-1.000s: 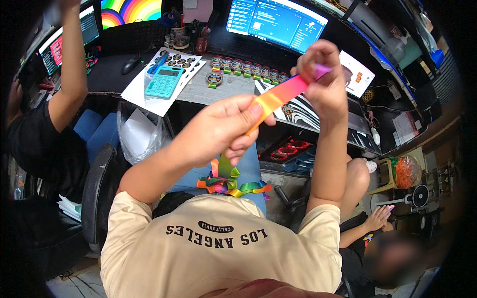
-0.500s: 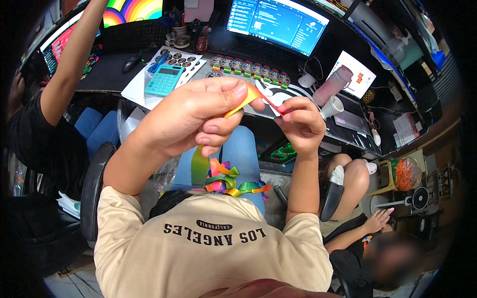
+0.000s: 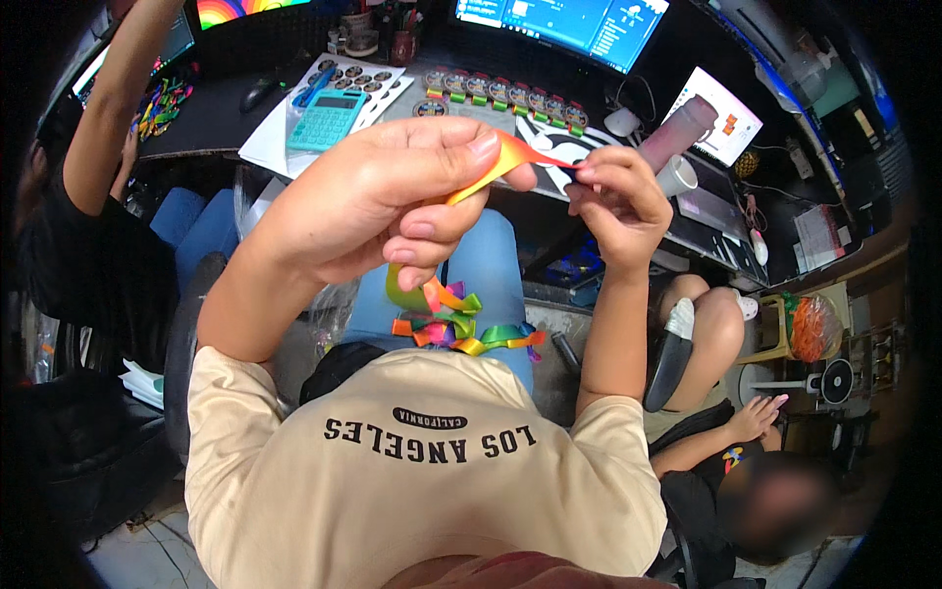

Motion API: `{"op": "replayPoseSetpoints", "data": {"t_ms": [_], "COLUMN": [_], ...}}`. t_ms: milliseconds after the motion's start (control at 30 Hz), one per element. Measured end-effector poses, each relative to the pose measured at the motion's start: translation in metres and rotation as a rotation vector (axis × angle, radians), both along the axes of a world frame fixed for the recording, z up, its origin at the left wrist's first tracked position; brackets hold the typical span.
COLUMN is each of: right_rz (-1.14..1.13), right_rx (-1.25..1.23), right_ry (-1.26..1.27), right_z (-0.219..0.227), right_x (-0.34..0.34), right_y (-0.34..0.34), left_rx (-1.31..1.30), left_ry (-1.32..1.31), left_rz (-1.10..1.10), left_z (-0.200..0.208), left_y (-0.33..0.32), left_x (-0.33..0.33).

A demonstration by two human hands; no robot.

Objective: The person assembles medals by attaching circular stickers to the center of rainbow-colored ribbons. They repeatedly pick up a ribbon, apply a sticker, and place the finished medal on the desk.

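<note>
A rainbow ribbon [image 3: 507, 164] is stretched between my two hands above the desk edge. My left hand [image 3: 417, 182] is closed, thumb pressing the yellow-orange part against the fingers. At the red end my right hand [image 3: 620, 201] pinches the ribbon between thumb and fingertips. A green stretch of it hangs below my left hand. On my lap lies a heap of multicoloured ribbon pieces [image 3: 471, 336], partly behind the hanging stretch. Beyond my hands, a row of round dark badges with ribbon pieces [image 3: 505, 93] lies on the desk.
A teal calculator [image 3: 327, 120] rests on white sheets with round stickers. A white cup [image 3: 677, 177] and a pinkish tumbler [image 3: 677, 134] stand to the right, beside a laptop. A monitor [image 3: 569, 27] is behind. One person sits at left, another at lower right.
My right hand has moved right and slightly up, drawing the ribbon straighter and twisting it near the red end. My left hand has risen a little, still holding the ribbon.
</note>
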State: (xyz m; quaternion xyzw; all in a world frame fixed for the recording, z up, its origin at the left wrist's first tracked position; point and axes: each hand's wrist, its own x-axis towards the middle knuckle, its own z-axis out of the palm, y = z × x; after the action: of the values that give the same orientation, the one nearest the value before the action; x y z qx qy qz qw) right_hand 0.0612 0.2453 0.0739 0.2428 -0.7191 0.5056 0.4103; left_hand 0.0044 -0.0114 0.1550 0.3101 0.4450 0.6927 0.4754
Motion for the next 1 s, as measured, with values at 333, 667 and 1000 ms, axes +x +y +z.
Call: {"op": "replayPoseSetpoints", "data": {"t_ms": [333, 667, 1000], "right_rz": [-0.277, -0.579, -0.472], "right_rx": [0.254, 0.562, 0.669], "right_ry": [0.137, 0.361, 0.369], "right_z": [-0.009, -0.042, -0.085], "right_x": [-0.011, -0.007, -0.016], "right_y": [0.002, -0.003, -0.005], "left_rx": [-0.026, -0.165, -0.334], "left_ry": [0.031, -0.02, -0.107], "left_rz": [0.035, -0.052, -0.042], "left_z": [-0.006, -0.022, -0.035], "left_y": [0.006, -0.008, -0.017], "left_x": [-0.003, 0.004, 0.005]}}
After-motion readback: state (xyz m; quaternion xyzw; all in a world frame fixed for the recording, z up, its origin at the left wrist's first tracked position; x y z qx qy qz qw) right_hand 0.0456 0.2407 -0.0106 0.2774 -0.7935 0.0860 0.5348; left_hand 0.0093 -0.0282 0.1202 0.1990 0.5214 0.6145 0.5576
